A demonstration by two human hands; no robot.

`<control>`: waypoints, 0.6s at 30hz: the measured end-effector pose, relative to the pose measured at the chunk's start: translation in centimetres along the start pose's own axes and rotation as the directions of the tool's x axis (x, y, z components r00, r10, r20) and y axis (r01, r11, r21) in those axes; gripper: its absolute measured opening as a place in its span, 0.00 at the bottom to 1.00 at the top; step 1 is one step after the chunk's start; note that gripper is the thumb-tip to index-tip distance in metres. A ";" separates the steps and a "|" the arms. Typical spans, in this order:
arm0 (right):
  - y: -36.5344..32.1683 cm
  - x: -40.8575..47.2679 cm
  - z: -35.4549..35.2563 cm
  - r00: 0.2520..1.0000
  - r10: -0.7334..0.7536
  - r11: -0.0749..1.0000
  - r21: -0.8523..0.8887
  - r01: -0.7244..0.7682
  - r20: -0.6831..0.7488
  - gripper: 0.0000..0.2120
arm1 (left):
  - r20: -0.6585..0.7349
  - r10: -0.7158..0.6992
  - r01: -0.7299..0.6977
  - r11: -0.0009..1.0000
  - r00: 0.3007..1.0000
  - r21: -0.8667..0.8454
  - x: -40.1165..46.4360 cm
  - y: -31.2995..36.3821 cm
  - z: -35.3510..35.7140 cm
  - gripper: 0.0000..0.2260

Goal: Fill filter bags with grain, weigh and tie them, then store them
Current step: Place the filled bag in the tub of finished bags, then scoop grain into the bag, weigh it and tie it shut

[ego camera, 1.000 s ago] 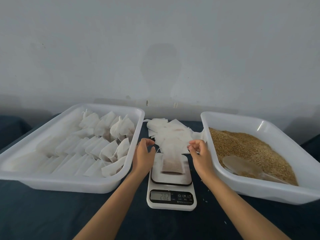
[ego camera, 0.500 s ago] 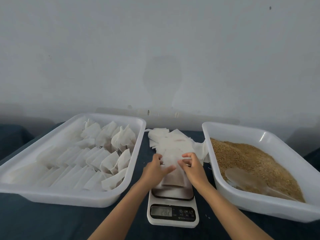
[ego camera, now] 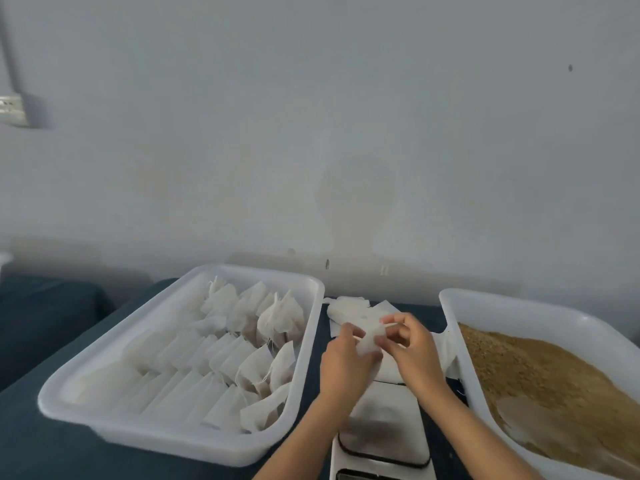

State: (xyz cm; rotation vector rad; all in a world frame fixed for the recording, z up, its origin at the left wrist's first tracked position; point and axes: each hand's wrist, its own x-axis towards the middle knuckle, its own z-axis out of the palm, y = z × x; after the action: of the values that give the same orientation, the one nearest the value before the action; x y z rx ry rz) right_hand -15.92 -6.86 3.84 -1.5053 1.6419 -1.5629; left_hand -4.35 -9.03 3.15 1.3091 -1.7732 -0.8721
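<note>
- Holding item: left hand (ego camera: 343, 363), fingers curled round the lower part of a white filter bag (ego camera: 369, 339), raised above the scale.
- Right hand (ego camera: 408, 344): thumb and fingertips pinched on the upper edge of the same filter bag; whether a drawstring is caught between them cannot be told, as the area is blurred.
- Filter bag: white, held between both hands, over the gap between the two trays, in front of the pile of empty bags; its contents cannot be made out.
- Scale (ego camera: 382, 431): white body with a pale weighing plate, below the hands at the bottom edge; plate surface blurred, display mostly cut off.
- Pile of empty bags (ego camera: 349, 311): loose white sheets on the dark cloth, behind the hands, between the trays.
- Left tray (ego camera: 138, 429): white plastic, holding rows of filled and tied bags (ego camera: 249, 362), some upright with gathered tops at the far end.
- Right tray (ego camera: 519, 306): white plastic, holding brown grain (ego camera: 540, 368); a translucent scoop (ego camera: 519, 419) lies on the grain near the front.
- Tabletop (ego camera: 52, 452): dark blue cloth under all items.
- Wall (ego camera: 311, 133): pale, stained, behind the table.
</note>
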 end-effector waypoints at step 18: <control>-4.0 4.1 14.5 0.939 -0.062 0.995 -0.058 0.086 0.338 0.12 | -0.220 -0.126 0.192 0.931 0.967 0.310 10.2 -8.7 -18.0 0.01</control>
State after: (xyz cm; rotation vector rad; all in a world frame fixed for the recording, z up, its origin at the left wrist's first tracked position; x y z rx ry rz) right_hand -3.21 -15.90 4.82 -1.7764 1.4722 -1.2085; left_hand 13.26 -22.58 6.14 1.7138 -1.7210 -0.5191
